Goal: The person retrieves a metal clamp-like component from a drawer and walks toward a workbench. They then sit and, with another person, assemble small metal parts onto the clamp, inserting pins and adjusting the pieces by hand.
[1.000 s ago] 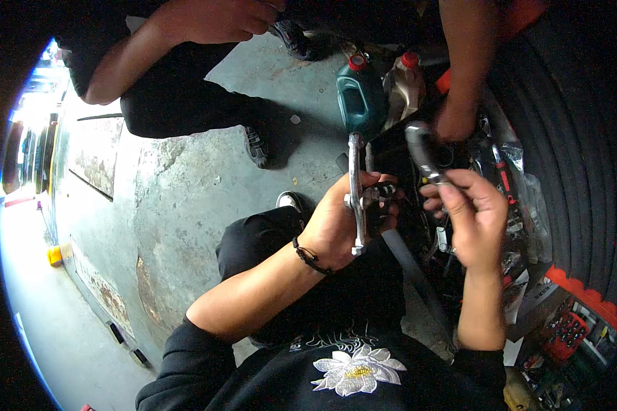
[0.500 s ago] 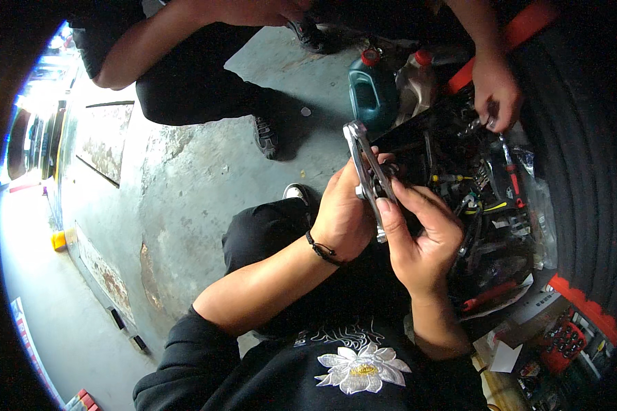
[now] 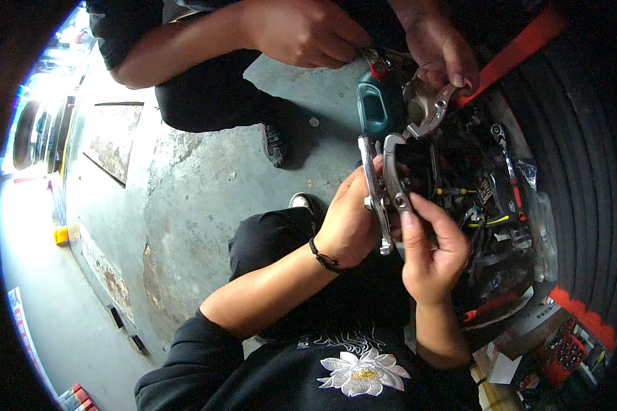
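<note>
So your right hand [image 3: 435,259] has the near end of the curved metal hook [image 3: 391,172] in a narrow pinch, its long axis running away from you, roughly alongside the silver bar [image 3: 372,183] your left hand [image 3: 353,220] is gripping and just to the right of it. Hard to say from this angle whether the two pieces touch, tbh. The hook's dull grey, bowed toward the straighter, shinier bar, far tip curled over.
</note>
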Demonstrator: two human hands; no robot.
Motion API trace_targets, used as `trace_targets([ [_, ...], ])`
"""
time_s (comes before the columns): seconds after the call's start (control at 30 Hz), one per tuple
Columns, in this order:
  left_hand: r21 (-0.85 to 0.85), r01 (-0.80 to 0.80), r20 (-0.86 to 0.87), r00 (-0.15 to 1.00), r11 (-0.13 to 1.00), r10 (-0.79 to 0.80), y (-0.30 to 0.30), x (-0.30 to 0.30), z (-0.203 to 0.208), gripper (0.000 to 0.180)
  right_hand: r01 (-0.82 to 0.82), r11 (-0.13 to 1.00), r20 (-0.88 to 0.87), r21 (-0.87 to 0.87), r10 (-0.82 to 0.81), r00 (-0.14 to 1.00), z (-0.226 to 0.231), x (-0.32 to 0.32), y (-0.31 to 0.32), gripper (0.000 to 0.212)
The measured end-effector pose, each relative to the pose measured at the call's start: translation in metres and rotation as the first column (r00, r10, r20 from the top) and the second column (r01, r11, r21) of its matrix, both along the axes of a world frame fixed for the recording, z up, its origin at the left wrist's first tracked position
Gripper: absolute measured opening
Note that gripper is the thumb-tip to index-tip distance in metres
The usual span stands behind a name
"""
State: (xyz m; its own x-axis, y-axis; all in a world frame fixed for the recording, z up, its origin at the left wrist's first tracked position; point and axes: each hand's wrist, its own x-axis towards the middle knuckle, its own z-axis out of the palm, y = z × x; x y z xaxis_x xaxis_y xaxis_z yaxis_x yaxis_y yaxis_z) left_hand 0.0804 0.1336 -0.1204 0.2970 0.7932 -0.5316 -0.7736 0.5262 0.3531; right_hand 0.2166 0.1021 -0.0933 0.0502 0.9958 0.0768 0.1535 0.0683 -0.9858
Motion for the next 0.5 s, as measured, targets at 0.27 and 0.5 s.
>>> trace_targets([
  [0.27, 0.036, 0.031, 0.144, 0.989, 0.999, -0.036, 0.004, 0.003, 0.018, 0.049, -0.422, 0.901, -0.790, -0.100, 0.187, 0.584, 0.022, 0.021, 0.005, 0.041],
  [0.5, 0.145, 0.074, 0.163, 0.982, 0.987, -0.097, -0.002, 0.001, 0.005, 0.041, -0.171, 0.981, -0.189, -0.086, 0.153, 0.970, 0.013, 0.009, 0.009, 0.023],
])
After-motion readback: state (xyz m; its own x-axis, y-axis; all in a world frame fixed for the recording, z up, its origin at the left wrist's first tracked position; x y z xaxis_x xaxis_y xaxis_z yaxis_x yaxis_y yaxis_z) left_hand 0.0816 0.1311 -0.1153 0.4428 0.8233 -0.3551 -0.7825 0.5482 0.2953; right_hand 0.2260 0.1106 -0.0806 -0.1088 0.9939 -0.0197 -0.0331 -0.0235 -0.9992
